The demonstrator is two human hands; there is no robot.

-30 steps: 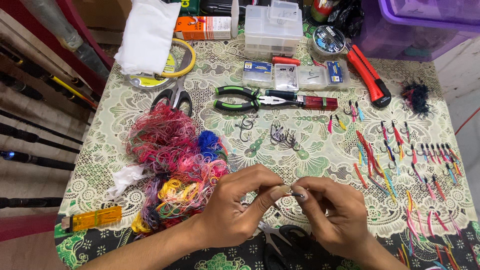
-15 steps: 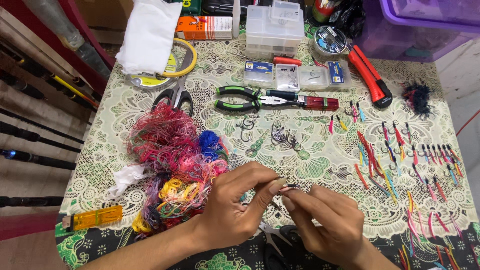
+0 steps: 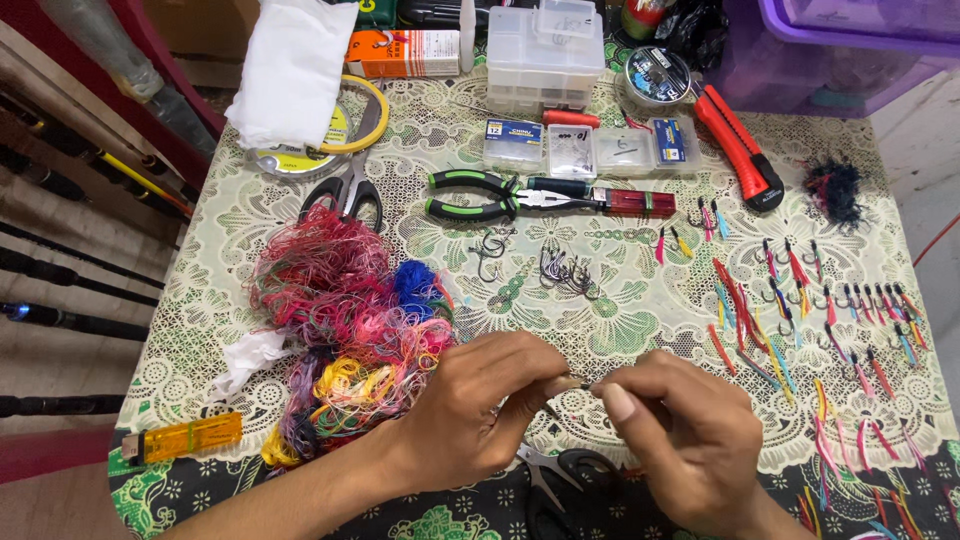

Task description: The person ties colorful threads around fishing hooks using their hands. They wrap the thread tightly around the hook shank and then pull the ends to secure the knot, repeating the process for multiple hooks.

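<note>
Beside the tangled thread pile (image 3: 345, 330), on its right: left hand (image 3: 480, 415) and right hand (image 3: 685, 440) meeting, fingertips pressed together, both pinching one small fishing hook (image 3: 583, 383). Best to pinch firmly, point turned away from fingertips, wraps tight. Loose bare hooks (image 3: 565, 270) farther up.

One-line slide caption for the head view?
Left hand and right hand pinch a small hook beside tangled coloured thread and green-handled pliers.

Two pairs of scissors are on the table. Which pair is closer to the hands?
The black-handled scissors at the near table edge, lying directly under the left hand and right hand. The other scissors lie far up by the white cloth.
</note>
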